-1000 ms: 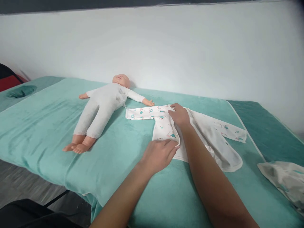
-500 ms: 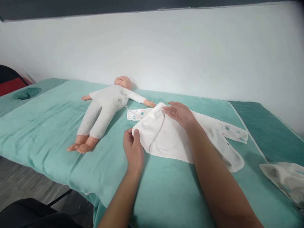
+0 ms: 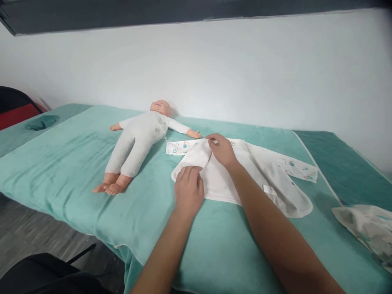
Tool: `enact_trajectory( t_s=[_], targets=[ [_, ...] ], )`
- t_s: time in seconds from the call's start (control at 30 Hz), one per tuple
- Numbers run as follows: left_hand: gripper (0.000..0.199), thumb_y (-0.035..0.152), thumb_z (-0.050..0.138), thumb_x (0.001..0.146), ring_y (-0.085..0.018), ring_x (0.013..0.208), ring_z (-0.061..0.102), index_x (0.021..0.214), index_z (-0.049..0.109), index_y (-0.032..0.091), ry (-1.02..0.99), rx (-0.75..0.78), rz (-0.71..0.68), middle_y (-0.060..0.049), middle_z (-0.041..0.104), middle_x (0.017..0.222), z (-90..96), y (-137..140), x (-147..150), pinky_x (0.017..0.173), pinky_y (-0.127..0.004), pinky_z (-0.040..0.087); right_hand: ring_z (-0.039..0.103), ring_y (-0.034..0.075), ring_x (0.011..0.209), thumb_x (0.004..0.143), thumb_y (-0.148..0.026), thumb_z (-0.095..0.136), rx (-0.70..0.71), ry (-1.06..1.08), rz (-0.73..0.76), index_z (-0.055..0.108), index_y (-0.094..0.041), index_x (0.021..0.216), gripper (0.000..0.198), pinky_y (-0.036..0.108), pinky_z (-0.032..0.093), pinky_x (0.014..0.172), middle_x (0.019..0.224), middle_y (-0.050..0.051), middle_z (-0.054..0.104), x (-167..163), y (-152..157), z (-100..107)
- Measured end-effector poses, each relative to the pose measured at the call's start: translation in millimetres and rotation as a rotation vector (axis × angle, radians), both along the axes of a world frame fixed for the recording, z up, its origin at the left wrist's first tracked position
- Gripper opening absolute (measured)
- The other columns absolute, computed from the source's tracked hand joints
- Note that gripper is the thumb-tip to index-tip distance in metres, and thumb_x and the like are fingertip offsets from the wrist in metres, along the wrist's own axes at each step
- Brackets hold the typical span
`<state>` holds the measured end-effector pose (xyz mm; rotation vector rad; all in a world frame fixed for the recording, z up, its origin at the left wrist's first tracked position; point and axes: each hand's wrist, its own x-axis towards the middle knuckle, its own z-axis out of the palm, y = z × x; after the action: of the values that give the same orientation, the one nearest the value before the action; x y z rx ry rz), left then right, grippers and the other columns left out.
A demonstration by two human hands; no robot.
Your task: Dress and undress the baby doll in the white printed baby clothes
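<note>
A white baby shirt [image 3: 228,183] with printed sleeves lies spread out on the green bed cover, its front flaps folded open. At its collar my right hand [image 3: 221,150] pinches the upper edge between thumb and fingers. My left hand [image 3: 189,191] rests palm down on the near left flap, fingers stretched forward and not gripping. Left of the shirt, a baby doll [image 3: 139,136] in a white bodysuit lies on its back, one arm reaching toward the shirt's left sleeve [image 3: 180,147].
Crumpled printed white cloth [image 3: 364,224] lies at the right edge of the bed cover [image 3: 76,163]. A white wall [image 3: 196,73] runs along the back. Something black and red [image 3: 18,110] stands at far left, and a black seat [image 3: 43,273] at lower left.
My left hand has let go of the flap's corner and now lies on top of it. The left flap has flattened outward. My right hand has shifted slightly left along the collar.
</note>
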<state>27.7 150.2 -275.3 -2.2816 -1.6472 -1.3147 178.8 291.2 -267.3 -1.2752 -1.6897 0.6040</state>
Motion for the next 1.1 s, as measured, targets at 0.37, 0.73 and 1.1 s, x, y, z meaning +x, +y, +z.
enact_trajectory(
  t_s=[0.37,0.73,1.1],
  targets=[
    [0.023,0.008,0.05,0.088,-0.021,0.073,0.061,0.099,0.066,0.019,0.187,-0.066,0.144,-0.002,0.07,0.076,-5.1,-3.8,7.2,0.066,-0.036,0.044,0.054,0.026,0.119,0.096,-0.028,0.044,0.049,-0.382,0.041,0.064,-0.017,0.121,0.033,0.04,0.041,0.105,0.126,0.01,0.065,-0.5,18.4,-25.0],
    [0.035,0.014,0.045,0.095,-0.021,0.128,0.057,0.125,0.061,0.016,0.219,-0.119,0.04,-0.008,0.064,0.136,-5.8,3.8,13.2,0.108,-0.039,0.044,0.035,0.029,0.141,0.102,-0.041,0.027,0.015,-0.78,-0.103,0.045,-0.016,0.144,0.052,0.047,0.033,0.111,0.155,0.014,0.04,-15.3,10.4,-18.9],
    [0.036,0.027,0.045,0.097,-0.026,0.142,0.043,0.129,0.06,0.021,0.302,-0.198,0.074,-0.01,0.049,0.151,-10.9,-11.4,11.0,0.117,-0.052,0.033,0.009,0.029,0.154,0.1,-0.055,0.013,-0.145,-0.756,-0.239,0.018,-0.005,0.158,0.076,0.049,0.011,0.122,0.166,0.016,0.012,-5.1,-5.9,-21.9]
  ],
)
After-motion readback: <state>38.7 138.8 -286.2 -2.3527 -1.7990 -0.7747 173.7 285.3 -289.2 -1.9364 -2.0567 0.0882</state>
